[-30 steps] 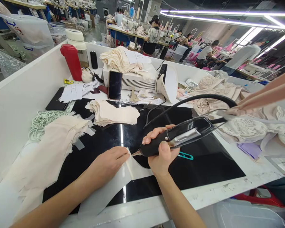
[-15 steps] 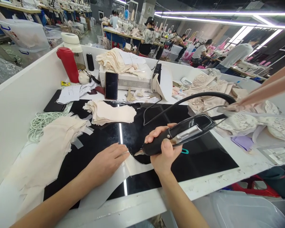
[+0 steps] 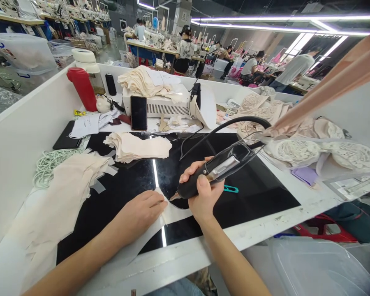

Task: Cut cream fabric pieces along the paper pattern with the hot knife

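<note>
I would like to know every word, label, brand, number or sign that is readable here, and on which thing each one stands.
No text reads clearly.
White paper, left: print too small.
Paper on the fabric pile: marks too faint.
Yellow packet: print blurred.
Clear plastic box, back left: red marking unreadable.
Pillar sign: triangular symbol, wording too small.
Black handheld tool: no readable brand.

The left hand (image 3: 142, 213), right hand (image 3: 204, 202) and both forearms (image 3: 92, 247) are bare.
</note>
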The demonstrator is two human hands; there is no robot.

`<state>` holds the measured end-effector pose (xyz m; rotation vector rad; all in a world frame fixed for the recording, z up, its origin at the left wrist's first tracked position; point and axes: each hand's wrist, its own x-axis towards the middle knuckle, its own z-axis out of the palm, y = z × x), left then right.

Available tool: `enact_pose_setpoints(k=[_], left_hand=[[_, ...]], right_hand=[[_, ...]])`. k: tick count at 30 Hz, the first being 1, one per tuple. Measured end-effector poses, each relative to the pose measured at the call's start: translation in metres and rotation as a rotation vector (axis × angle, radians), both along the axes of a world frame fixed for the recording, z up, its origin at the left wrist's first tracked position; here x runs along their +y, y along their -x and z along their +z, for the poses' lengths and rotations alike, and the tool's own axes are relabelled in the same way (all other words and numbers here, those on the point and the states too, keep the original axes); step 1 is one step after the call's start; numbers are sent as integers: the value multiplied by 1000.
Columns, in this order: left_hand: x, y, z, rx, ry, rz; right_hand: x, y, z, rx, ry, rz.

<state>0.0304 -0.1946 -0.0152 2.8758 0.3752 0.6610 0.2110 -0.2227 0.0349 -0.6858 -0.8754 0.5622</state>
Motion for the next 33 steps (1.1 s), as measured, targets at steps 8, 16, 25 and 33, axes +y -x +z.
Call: enact_pose_setpoints(k=[8, 16, 25, 33], left_hand=[[1, 2, 1, -22, 66, 6], [1, 2, 1, -19, 104, 17], [1, 3, -2, 1, 147, 29], [1, 6, -3, 4, 149, 29]], right_hand=[[2, 2, -1, -23, 21, -15], [0, 4, -2, -23, 36, -20], [-1, 5, -5, -26, 44, -5], [-5, 3, -1, -47, 84, -47]])
